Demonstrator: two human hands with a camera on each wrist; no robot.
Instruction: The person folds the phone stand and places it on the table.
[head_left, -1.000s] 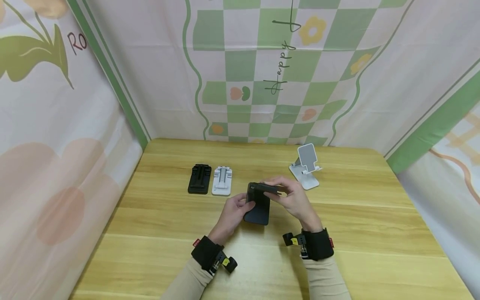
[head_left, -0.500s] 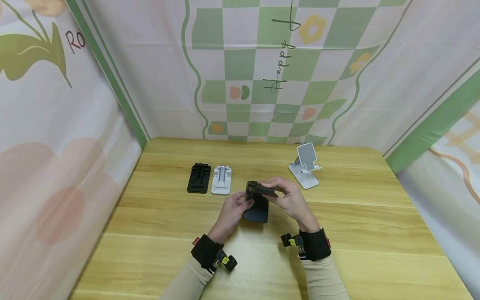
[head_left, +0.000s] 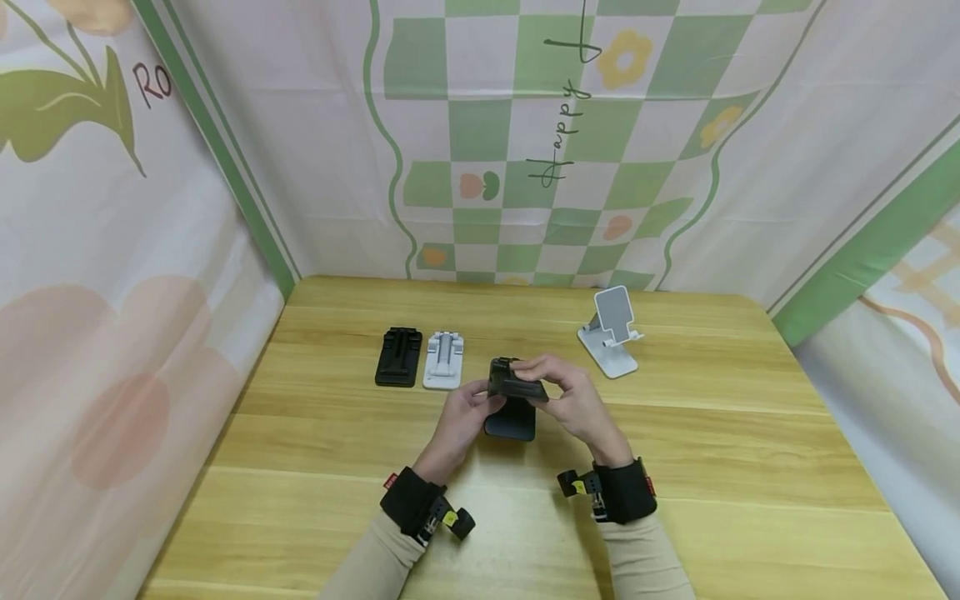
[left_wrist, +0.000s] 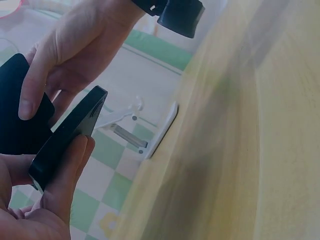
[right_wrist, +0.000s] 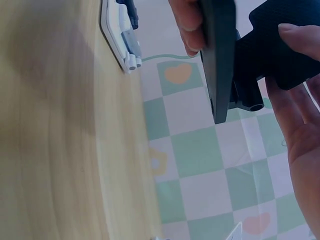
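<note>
A black folding phone stand (head_left: 512,422) is held between both hands above the table, its upper plate swung partway from its base. My left hand (head_left: 459,423) grips the base by its left side; in the left wrist view the fingers lie under the base (left_wrist: 70,137) with the thumb on the other face. My right hand (head_left: 573,406) pinches the upper plate (right_wrist: 285,42), thumb on one face and fingers behind. Between plate and base, the right wrist view shows the hinge arm (right_wrist: 248,95).
On the wooden table (head_left: 337,467), a folded black phone stand (head_left: 399,357) and a folded white one (head_left: 444,361) lie side by side at back left. An unfolded white phone stand (head_left: 611,332) stands at back right. Printed curtains (head_left: 330,167) hang behind the table and at both sides.
My right hand has tilted the stand's upper plate further down toward the person and shifted slightly left. My left hand keeps its hold on the base, which has tipped a little.
</note>
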